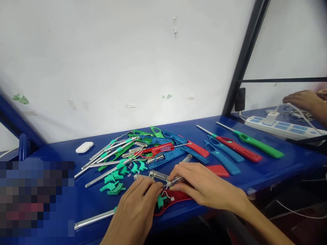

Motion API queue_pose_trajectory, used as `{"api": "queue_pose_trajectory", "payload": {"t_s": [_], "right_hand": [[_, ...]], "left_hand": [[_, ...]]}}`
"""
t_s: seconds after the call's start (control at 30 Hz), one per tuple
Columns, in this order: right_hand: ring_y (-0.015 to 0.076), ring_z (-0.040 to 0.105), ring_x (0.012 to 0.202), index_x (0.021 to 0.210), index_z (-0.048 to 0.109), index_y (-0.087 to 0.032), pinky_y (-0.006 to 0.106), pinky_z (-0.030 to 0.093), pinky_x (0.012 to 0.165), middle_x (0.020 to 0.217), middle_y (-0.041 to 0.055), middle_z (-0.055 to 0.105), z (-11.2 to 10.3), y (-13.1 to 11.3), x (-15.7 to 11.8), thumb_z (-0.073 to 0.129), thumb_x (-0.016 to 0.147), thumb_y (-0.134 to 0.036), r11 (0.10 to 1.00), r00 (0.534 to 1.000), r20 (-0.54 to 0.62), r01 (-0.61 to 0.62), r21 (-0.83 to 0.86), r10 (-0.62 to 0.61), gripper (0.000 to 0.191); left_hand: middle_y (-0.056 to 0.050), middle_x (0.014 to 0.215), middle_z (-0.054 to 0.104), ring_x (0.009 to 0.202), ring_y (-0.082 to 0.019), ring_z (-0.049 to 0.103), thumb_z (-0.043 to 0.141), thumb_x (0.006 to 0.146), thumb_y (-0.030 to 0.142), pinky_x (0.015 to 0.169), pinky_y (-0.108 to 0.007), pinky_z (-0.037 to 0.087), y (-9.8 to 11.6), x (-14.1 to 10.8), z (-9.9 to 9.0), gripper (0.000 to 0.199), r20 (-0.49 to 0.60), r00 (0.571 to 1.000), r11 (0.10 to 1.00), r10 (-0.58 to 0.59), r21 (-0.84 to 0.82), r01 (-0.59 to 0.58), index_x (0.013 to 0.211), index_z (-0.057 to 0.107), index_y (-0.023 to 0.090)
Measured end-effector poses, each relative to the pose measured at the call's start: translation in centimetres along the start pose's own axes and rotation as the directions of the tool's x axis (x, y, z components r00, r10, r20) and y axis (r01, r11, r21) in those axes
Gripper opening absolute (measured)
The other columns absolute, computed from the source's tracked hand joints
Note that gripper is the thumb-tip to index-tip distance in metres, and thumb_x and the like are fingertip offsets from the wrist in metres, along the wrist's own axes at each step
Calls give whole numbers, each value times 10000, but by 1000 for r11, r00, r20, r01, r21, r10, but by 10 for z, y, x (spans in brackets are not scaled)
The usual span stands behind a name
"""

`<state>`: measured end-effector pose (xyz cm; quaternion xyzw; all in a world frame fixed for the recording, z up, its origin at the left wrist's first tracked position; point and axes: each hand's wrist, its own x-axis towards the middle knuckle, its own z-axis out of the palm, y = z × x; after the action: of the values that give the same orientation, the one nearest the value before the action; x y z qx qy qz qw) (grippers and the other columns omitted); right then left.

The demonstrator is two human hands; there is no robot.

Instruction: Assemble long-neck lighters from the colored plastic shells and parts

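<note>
My right hand point(201, 183) pinches a clear gas tank point(176, 181) between thumb and fingers, over a red lighter shell point(178, 197) at the table's front edge. The open shell shows a green trigger point(160, 201) and a thin white wire. My left hand point(139, 200) curls over the shell's left part, its fingertips close to the tank's end; its thumb is hidden. A metal tube point(94, 219) sticks out to the left from under this hand. Just beyond my fingers lie another clear tank point(158, 176) and several loose green triggers point(112, 187).
Behind my hands is a pile of metal tubes point(102, 177) and blue half shells point(168, 156). Whole lighters, including a green one point(263, 146), lie at right. A white earbud case point(84, 147) stands back left. Another person's hand point(304, 100) is beyond a power strip point(281, 126).
</note>
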<state>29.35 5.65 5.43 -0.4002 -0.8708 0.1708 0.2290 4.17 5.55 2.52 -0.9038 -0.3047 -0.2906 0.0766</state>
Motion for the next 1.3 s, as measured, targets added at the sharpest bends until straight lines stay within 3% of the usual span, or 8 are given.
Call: {"api": "queue_pose_trajectory", "payload": {"t_s": [0.23, 0.47, 0.97, 1.3], "right_hand": [[206, 686, 980, 1139, 627, -253, 344, 490, 907, 1046, 9, 722, 0, 0, 1, 588, 1097, -357, 1000, 1000, 1, 10, -12, -10, 119], [217, 684, 928, 1091, 625, -238, 339, 481, 846, 1001, 15, 705, -4, -5, 4, 587, 1095, -354, 997, 1000, 17, 27, -76, -25, 122], [200, 665, 943, 1112, 641, -237, 328, 474, 880, 1001, 13, 678, 3, -3, 5, 566, 1105, -328, 996, 997, 27, 68, -59, -67, 119], [178, 624, 872, 1080, 655, -220, 307, 449, 812, 946, -1, 660, 5, -3, 8, 578, 1102, -324, 994, 995, 23, 94, -55, -93, 132]], "left_hand": [[-41, 961, 718, 826, -224, 684, 403, 1046, 42, 732, -357, 615, 0, -1, 1, 324, -7, 1000, 1000, -2, 9, 2, 1146, 660, 212], [-45, 983, 721, 857, -244, 692, 427, 1036, 35, 766, -404, 615, 2, 0, 0, 291, -12, 1000, 1000, 8, -1, -8, 1143, 639, 203], [-40, 943, 697, 814, -218, 664, 421, 1057, 53, 758, -360, 581, 2, 1, -1, 264, -20, 1000, 1000, 3, -10, -3, 1107, 627, 211], [-46, 929, 692, 797, -232, 654, 445, 1037, 30, 732, -390, 588, 2, 1, -1, 255, -8, 1000, 1000, 22, -21, -22, 1088, 630, 197]]}}
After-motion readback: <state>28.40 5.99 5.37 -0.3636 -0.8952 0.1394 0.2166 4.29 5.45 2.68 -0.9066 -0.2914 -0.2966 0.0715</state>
